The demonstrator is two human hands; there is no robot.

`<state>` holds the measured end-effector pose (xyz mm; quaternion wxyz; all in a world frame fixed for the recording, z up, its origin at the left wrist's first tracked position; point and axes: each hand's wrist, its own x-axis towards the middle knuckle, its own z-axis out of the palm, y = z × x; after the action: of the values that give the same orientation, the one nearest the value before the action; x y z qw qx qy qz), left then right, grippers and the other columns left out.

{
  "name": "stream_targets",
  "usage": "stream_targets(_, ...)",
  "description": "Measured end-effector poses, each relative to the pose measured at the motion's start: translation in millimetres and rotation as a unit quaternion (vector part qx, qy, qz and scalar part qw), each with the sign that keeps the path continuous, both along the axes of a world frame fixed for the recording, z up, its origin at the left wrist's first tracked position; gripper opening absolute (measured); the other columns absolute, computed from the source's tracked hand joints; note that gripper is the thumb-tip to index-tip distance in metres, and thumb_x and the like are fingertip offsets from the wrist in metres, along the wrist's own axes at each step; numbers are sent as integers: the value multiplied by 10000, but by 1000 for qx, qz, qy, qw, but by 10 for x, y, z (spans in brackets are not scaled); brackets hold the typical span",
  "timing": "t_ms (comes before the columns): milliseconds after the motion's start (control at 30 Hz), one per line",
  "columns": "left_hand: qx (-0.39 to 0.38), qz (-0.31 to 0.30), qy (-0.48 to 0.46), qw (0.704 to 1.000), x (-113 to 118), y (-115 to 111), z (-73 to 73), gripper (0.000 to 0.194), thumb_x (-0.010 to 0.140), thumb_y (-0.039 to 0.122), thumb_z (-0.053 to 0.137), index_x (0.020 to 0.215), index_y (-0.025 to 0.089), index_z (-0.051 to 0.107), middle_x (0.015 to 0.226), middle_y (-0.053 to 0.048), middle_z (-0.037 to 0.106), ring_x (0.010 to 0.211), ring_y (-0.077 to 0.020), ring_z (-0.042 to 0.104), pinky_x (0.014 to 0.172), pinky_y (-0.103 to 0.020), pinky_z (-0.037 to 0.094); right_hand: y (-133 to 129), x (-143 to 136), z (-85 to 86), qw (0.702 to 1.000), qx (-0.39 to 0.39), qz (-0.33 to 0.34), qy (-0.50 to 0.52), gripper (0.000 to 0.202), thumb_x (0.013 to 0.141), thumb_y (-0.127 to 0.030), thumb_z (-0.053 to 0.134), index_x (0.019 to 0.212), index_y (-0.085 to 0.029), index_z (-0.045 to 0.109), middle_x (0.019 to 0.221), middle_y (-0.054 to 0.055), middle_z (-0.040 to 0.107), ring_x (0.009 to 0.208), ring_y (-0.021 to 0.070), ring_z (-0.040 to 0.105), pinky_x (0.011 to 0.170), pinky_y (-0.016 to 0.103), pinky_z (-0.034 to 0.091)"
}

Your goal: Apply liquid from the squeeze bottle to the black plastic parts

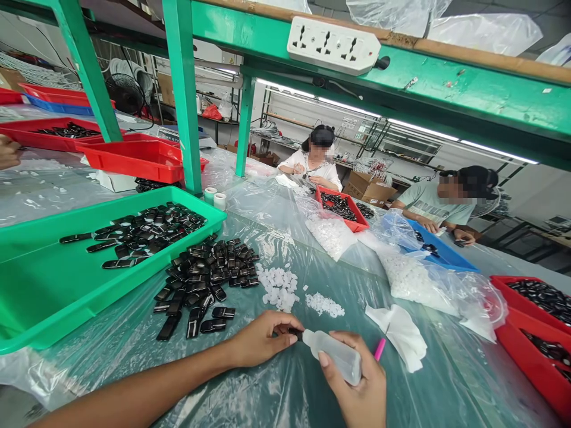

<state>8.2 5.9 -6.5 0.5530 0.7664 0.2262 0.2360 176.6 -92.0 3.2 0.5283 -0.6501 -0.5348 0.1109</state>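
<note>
Between the thumb and fingers of my left hand (263, 340) is a small black plastic piece (295, 333), mostly covered by the fingertips. My right hand (357, 380) is wrapped round a translucent squeeze bottle (335, 354), tilted so its nozzle meets or nearly meets the black piece; I cannot tell if they touch. Beyond my left hand lies a heap of glossy black pieces (209, 270). Flat white bits (277, 286) and a smaller pile of tiny white bits (325, 304) lie just past my hands. A pink stick-like object (380, 349) shows beside my right hand.
A green tray (40, 324) with black pieces stands at left. White tissue (404, 342) and a bag of white bits (417, 279) lie at right, near red trays (530, 356). A green frame (181, 95) with a power strip (332, 44) crosses above. Two people work opposite; another hand shows far left.
</note>
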Motion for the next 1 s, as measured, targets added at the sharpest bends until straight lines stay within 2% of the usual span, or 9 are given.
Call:
stream_targets(233, -25, -3, -8, 1000, 4, 1, 3, 263, 876, 340, 484, 1008, 158, 619, 926, -68, 633, 806, -173, 568, 713, -246, 439, 9, -29, 92, 996, -11, -1, 83, 270, 683, -450, 643, 770, -203, 579, 652, -14, 580, 516, 124, 508, 471, 210, 391)
stream_targets(367, -41, -17, -16, 999, -1, 3, -27, 276, 805, 339, 591, 1010, 155, 609, 921, -61, 625, 759, -157, 551, 676, -231, 437, 11, -37, 85, 996, -5, -4, 88, 270, 673, -440, 652, 769, -197, 585, 659, -7, 586, 516, 126, 507, 466, 213, 388)
stream_targets(467, -28, 5, -8, 1000, 6, -3, -50, 269, 745, 316, 659, 958, 158, 615, 870, -35, 619, 703, -136, 532, 632, -210, 421, 6, -44, 57, 996, -7, 1, 83, 270, 668, -434, 661, 778, -199, 586, 682, -1, 592, 547, 135, 522, 485, 216, 395)
stream_targets(600, 7, 37, 0, 999, 26, -20, -48, 179, 765, 287, 639, 879, 149, 633, 816, -23, 619, 707, -139, 534, 632, -205, 408, -2, -51, 44, 997, -11, 9, 79, 256, 675, -430, 656, 775, -206, 583, 690, -2, 592, 560, 135, 524, 489, 214, 390)
stream_targets(1000, 21, 27, -10, 999, 21, -19, -21, 236, 807, 267, 598, 1026, 192, 644, 922, -34, 652, 787, -166, 575, 676, -221, 431, -1, -41, 42, 998, 13, -4, 66, 260, 680, -432, 650, 785, -203, 587, 694, 1, 605, 560, 137, 536, 489, 216, 404)
